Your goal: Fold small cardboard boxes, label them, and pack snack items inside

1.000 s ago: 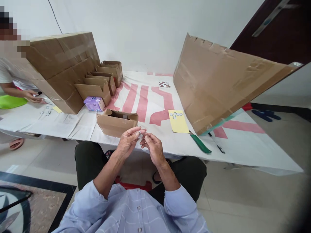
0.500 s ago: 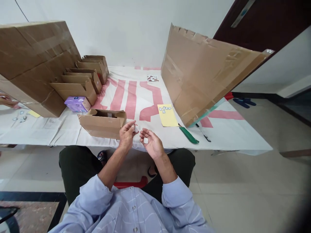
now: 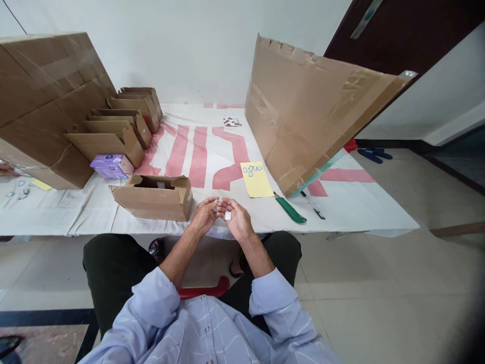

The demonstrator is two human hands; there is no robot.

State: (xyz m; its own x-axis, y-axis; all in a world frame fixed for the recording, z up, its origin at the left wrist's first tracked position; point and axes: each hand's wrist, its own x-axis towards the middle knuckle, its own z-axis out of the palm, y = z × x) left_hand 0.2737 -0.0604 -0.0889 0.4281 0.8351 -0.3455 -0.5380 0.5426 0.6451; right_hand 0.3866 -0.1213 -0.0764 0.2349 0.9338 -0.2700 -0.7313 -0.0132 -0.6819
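Note:
My two hands meet at the table's front edge, just right of a small open cardboard box (image 3: 151, 196). My right hand (image 3: 237, 222) is turned palm up, and a small white piece (image 3: 228, 216) lies in its cupped palm. My left hand (image 3: 203, 216) has its fingers curled, with the tips touching the right hand's fingertips; what they pinch, if anything, is hidden. Beyond my hands lies a yellow sheet (image 3: 256, 181) with several small pieces on it.
A green-handled knife (image 3: 291, 211) and a thin dark tool (image 3: 312, 205) lie right of the sheet, under a leaning cardboard panel (image 3: 310, 111). At left stand a large cardboard box (image 3: 41, 101), a row of small boxes (image 3: 113, 134) and a purple packet (image 3: 109, 166).
My hands have come lower and closer to the table edge, and the right palm has turned up to show the white piece. The view has swung right, so the co-worker at left is mostly out of frame.

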